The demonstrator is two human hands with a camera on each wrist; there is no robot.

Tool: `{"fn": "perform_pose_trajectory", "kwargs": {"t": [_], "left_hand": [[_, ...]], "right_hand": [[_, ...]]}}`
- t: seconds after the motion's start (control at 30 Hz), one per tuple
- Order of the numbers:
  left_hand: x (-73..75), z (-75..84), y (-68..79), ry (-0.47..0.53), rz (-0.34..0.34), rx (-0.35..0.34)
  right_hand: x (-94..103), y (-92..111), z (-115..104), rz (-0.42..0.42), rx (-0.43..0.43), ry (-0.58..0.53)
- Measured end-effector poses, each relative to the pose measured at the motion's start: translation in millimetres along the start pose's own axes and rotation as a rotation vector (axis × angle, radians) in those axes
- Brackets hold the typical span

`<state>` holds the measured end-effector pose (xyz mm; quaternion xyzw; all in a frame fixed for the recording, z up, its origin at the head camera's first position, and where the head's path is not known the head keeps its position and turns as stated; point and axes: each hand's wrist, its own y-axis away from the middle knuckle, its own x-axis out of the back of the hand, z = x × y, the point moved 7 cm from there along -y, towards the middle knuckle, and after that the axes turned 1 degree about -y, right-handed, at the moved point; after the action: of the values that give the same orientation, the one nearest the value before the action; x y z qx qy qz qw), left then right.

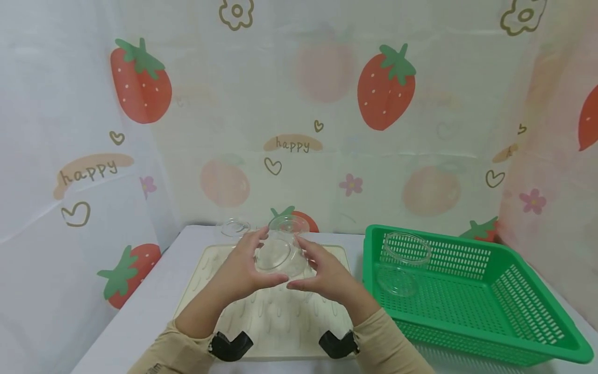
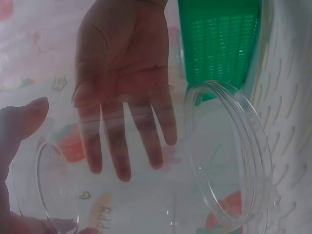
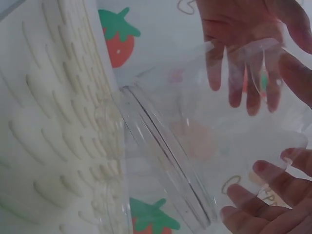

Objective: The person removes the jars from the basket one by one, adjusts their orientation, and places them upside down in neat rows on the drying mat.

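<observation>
Between the curved fingers of the person's left hand (image 1: 243, 267) and right hand (image 1: 329, 270) sits a clear, round, see-through jar (image 1: 275, 254), its smaller base ring upward and its ridged mouth ring downward. Both sets of fingers are spread around its sides, thumbs on the near side, probably because a smooth round wall is steadier when gripped from opposite flanks. This hold also leaves the mouth ring free below the fingers. Beneath them lies a cream rectangular mat with raised oblong ridges (image 1: 280, 330) on the white bench (image 1: 135, 332); the jar appears lifted off it. Just beyond the fingertips, at the mat's far edge, stand two clear round vessels (image 1: 235, 227) (image 1: 289, 224), seemingly set back to leave the nearer ridges free. Right of the right fingers, a green perforated plastic basket (image 1: 467, 340) holds another clear round vessel (image 1: 397, 282), its walls presumably keeping it from rolling.
</observation>
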<state>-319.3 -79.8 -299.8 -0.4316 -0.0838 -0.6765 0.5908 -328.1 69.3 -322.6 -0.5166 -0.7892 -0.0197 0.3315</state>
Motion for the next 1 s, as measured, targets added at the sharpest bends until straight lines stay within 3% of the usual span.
{"fn": "perform_pose_trajectory", "kwargs": {"t": [0.27,0.6,0.8,1.0], "left_hand": [[-6.1,2.0,2.9,0.014,-0.035,-0.039],[-6.7,4.8,3.4,0.095,-0.074,-0.104],[0.4,-0.9,3.5,0.256,-0.123,-0.108],[15.4,-10.8,5.4,0.369,-0.112,-0.059]], "right_hand": [[-5.6,2,11,-0.043,-0.054,-0.028],[-3.1,1,10,-0.022,0.0,-0.018],[-6.8,-2,10,0.006,-0.008,-0.053],[-13.9,-7,14,0.029,-0.001,-0.167]]}}
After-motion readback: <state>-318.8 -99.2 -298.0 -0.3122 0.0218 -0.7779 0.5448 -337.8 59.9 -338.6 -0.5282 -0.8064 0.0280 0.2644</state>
